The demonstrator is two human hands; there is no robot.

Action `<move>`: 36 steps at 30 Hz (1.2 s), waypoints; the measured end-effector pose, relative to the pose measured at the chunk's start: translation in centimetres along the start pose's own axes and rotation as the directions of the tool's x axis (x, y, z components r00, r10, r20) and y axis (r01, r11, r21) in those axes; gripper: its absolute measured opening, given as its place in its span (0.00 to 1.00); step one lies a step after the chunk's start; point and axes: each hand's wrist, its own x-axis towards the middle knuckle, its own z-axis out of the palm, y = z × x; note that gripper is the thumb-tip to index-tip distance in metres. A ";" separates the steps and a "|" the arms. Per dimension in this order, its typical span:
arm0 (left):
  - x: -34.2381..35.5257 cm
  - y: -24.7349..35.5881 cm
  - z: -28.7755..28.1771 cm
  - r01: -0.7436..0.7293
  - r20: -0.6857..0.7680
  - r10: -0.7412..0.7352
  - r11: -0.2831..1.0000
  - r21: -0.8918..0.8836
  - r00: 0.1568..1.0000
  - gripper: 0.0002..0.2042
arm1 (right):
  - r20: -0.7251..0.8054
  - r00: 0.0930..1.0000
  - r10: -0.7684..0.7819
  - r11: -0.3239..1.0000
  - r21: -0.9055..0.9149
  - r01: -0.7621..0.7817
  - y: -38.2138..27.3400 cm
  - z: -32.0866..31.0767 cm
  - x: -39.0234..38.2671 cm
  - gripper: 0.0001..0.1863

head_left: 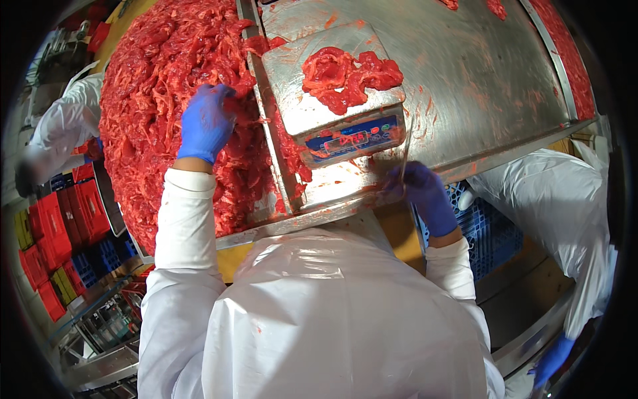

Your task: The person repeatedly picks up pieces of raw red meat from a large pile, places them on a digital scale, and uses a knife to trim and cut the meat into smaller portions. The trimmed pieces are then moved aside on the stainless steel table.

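Note:
My left hand [207, 121], in a blue glove, is over a large heap of raw red meat [159, 73]. Its fingers are curled in on a piece of meat at the heap's right side. In my right hand [425, 193], also gloved in blue, a thin knife [407, 143] stands up at the steel table's near edge, its blade seen almost edge-on. Between the hands is a digital scale [292, 106] with a steel plate and a blue display panel. Several pieces of trimmed meat [349, 76] lie on that plate.
A raised metal divider [269, 126] separates the heap from the steel table [478, 86]. More meat [565, 53] lies beyond the right rim. Co-workers in white stand at left [73, 120] and right [551, 206]. Blue crates [492, 233] and red crates [56, 226] are below.

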 end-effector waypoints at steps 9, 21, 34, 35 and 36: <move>-0.9 12.8 7.2 -0.471 -0.002 0.471 0.881 0.042 0.882 0.08 | 0.097 0.995 -0.001 0.915 -0.402 0.040 -3.0 4.4 9.3 0.15; -3.4 3.7 4.5 -0.123 -0.116 0.130 0.990 0.064 0.985 0.08 | 0.374 0.895 0.244 0.829 -0.559 0.008 -0.8 6.4 10.0 0.19; -3.2 7.6 1.7 -0.248 -0.322 0.201 0.963 -0.109 0.925 0.11 | 0.020 0.951 -0.308 0.916 -0.264 0.302 -9.8 1.1 3.8 0.20; -2.0 10.8 2.0 -0.338 -0.215 0.307 0.933 -0.124 0.927 0.11 | 0.059 0.960 -0.273 0.916 -0.288 0.278 -9.9 2.7 4.8 0.22; -1.1 13.3 2.9 -0.440 -0.215 0.405 0.886 -0.148 0.889 0.11 | 0.098 0.968 -0.233 0.916 -0.313 0.252 -10.1 4.2 6.1 0.24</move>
